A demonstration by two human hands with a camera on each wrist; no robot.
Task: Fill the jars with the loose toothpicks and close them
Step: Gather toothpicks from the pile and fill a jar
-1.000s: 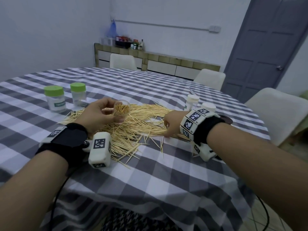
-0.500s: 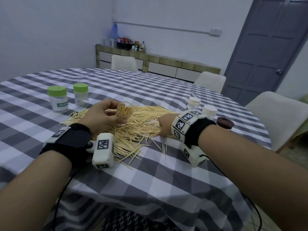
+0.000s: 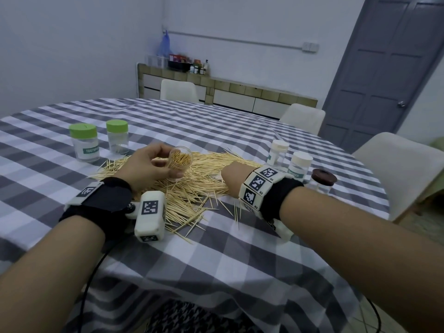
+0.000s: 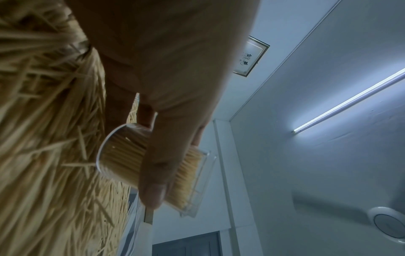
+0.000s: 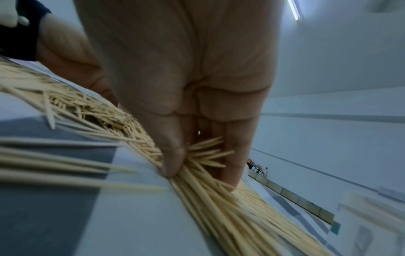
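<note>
A wide heap of thin, pale wooden toothpicks (image 3: 197, 179) lies spread across the round table (image 3: 216, 248), which is covered in a grey-and-white checked cloth.

Over the heap's near-left part, the left hand (image 3: 146, 169) grips a small clear plastic jar (image 3: 179, 163), open and tilted, its mouth turned toward the person. The jar is packed with toothpicks standing on end, their tips showing as a dense stippled disc. From the left wrist view the thumb lies across the smooth cylinder wall and the fingers curl round its far side.

At the heap's right edge, the right hand (image 3: 231, 179) is pressed down into the sticks. The right wrist view shows its thumb and fingers (image 5: 173, 154) pinching a loose sheaf of toothpicks, pointed ends fanning out between them.

Left of the heap stand two clear jars with green screw lids (image 3: 83, 132); the nearer one bears a teal label. Right of the heap stand two clear jars with cream lids (image 3: 300, 159), and beyond them a jar with a dark brown lid (image 3: 323, 176).
</note>
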